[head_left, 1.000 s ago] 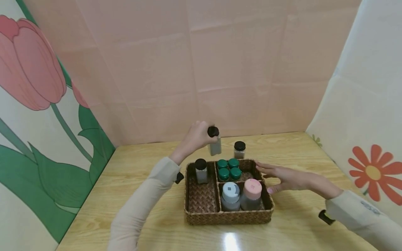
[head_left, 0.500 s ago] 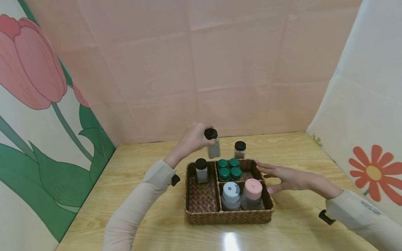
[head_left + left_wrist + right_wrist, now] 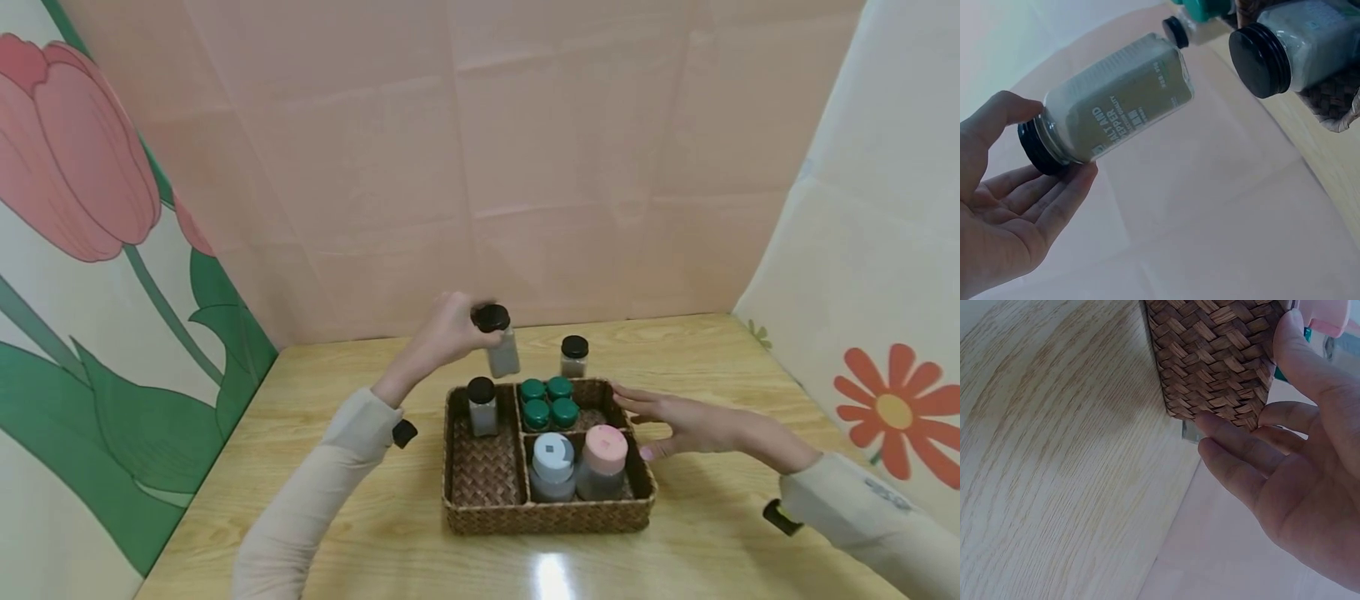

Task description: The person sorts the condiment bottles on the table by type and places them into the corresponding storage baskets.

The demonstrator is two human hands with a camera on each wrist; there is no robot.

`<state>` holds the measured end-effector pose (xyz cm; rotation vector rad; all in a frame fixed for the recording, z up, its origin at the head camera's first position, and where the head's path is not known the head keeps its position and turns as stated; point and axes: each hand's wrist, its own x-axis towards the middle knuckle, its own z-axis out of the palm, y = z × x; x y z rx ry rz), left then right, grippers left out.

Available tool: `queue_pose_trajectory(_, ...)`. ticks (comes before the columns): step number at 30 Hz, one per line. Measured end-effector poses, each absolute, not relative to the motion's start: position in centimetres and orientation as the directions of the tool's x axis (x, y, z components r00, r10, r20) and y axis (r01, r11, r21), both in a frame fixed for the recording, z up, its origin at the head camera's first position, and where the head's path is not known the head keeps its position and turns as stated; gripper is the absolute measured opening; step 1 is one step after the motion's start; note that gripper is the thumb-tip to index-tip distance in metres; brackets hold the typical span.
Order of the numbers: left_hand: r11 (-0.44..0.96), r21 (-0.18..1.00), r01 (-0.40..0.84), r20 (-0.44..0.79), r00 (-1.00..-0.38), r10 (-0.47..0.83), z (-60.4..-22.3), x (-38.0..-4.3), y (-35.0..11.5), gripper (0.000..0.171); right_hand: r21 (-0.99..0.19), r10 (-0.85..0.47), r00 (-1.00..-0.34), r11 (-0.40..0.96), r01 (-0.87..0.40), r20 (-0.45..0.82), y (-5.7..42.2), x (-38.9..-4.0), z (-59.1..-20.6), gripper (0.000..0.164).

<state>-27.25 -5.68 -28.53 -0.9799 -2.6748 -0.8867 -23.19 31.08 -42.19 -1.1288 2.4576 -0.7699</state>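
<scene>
My left hand [image 3: 444, 332] pinches the black lid of a clear square spice jar [image 3: 1125, 100] filled with grey-brown powder. The label partly reads "salt and pepper". It hangs tilted behind the left part of a woven basket [image 3: 551, 522]. A similar black-lidded jar [image 3: 483, 415] stands at the back of the basket's left compartment. My right hand [image 3: 693, 425] lies against the basket's right side, fingers extended along the outer wall [image 3: 1210, 356] and thumb near the rim.
Several green-lidded jars [image 3: 536, 412] fill part of the back right compartment. In front of them stand a white-lidded jar [image 3: 553, 475] and a pink-lidded jar [image 3: 604, 462]. Another black-lidded jar [image 3: 574, 360] is on the table behind the basket.
My left hand has carried the spice jar a little to the left, behind the basket. The right hand and the basket stay in place.
</scene>
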Motion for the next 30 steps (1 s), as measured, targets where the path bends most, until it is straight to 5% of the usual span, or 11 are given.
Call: queue_pose_trajectory(30, 0.616, 0.523, 0.589, 0.254, -0.798, 0.547, -28.9, -24.0, -7.8, 0.052, -0.601, -0.764, -0.636, 0.559, -0.572, -0.105, 30.9, -23.1, -41.8, 0.092)
